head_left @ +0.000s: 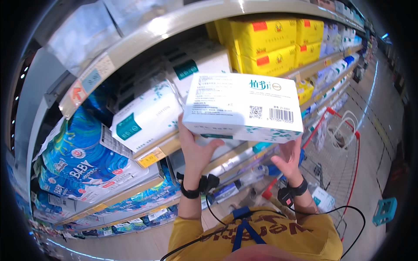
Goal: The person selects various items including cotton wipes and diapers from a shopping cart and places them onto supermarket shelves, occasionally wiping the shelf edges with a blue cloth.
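A white tissue pack with green leaf print and a barcode is held up in front of the shelf, tilted, its long side facing me. My left hand grips its left end from below, with the thumb out to the side and the fingers partly hidden behind it. At its lower right end my right hand supports it, fingers reaching up behind the pack. Matching white packs with green labels lie on the shelf just to the left and behind.
Yellow tissue packs are stacked at the back of the shelf. Blue wrapped packs fill the left side. On the right stands a red-edged shopping cart holding a white pack; a teal stool is on the floor beyond.
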The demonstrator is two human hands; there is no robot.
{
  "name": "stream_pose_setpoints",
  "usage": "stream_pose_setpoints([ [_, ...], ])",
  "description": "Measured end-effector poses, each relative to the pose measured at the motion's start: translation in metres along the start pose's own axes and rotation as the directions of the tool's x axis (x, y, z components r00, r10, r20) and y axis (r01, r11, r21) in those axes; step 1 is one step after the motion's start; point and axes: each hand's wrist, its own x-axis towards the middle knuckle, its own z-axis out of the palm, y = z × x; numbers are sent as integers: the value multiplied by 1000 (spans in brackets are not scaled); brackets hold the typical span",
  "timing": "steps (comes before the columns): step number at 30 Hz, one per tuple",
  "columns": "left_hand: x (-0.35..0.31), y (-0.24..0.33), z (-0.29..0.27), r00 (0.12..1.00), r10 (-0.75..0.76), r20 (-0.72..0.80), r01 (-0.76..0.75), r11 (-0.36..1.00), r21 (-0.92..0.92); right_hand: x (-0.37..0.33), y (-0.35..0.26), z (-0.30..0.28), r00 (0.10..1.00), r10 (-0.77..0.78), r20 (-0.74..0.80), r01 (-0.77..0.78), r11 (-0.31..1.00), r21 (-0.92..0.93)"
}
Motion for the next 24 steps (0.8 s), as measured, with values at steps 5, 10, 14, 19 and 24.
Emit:
stream_pose_setpoints([
  [5,1,15,-4,982,164,-91,-142,967,209,68,23,21,992,-105,-67,91,978,-186],
  [10,18,10,-12,954,161,-254,-99,965,242,126,24,48,984,-173,-32,171,983,-61],
  [14,31,5,8,921,231,-315,-123,937,328,150,40,46,994,41,-98,-34,997,71],
  [19,36,-2,1,958,47,-283,64,927,370,154,22,59,996,-46,-72,26,965,-261],
  [24,33,-5,-2,939,220,-265,-9,786,618,154,49,64,998,-8,-69,-19,926,-377],
])
